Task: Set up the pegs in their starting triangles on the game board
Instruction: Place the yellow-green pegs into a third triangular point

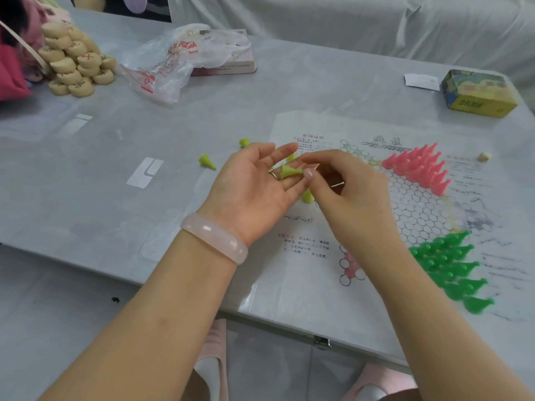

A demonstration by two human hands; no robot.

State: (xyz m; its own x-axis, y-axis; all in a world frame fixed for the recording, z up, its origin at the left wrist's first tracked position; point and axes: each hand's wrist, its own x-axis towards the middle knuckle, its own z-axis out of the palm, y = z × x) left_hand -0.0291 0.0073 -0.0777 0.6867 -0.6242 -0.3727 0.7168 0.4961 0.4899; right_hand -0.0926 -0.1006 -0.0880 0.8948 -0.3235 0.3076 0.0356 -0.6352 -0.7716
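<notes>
The paper game board [417,209] lies flat on the table, printed with a hexagon grid. Several pink pegs [419,167] fill its far triangle and several dark green pegs [451,267] fill its near right triangle. My left hand [254,192] is held palm up with straight fingers, and a yellow-green peg [289,171] lies across them. My right hand [341,192] pinches the tip of that peg with thumb and forefinger. More yellow-green pegs lie loose: one [207,161] left of my hands, one [244,142] beyond it, one [307,195] under my fingers.
A pile of round wooden chess pieces [75,62] sits at the far left. A crumpled plastic bag [179,59] lies over a pink box. A yellow and green box [477,92] stands at the far right. The table's near edge [289,322] runs below my wrists.
</notes>
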